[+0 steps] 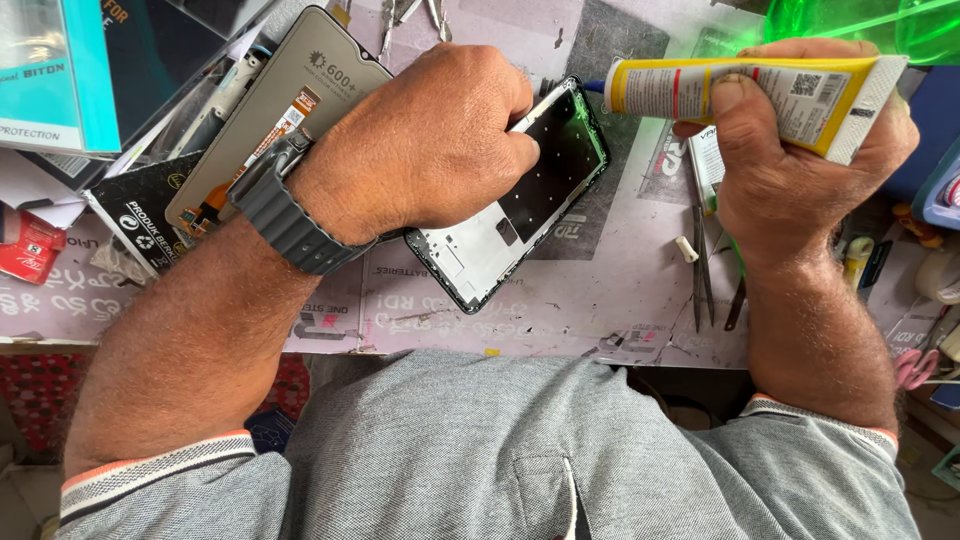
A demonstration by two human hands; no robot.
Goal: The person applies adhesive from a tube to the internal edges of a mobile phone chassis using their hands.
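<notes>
The left hand (430, 140) is curled closed over the phone frame (520, 200), hiding its upper left part. The right hand (790, 150) grips a yellow glue tube (740, 90) at upper right; tweezers (702, 265) lie on the cluttered surface (600, 300) below.

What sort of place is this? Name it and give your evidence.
Likely a phone repair bench: an opened phone frame under the left hand, a glue tube in the right hand, tweezers on the mat.
</notes>
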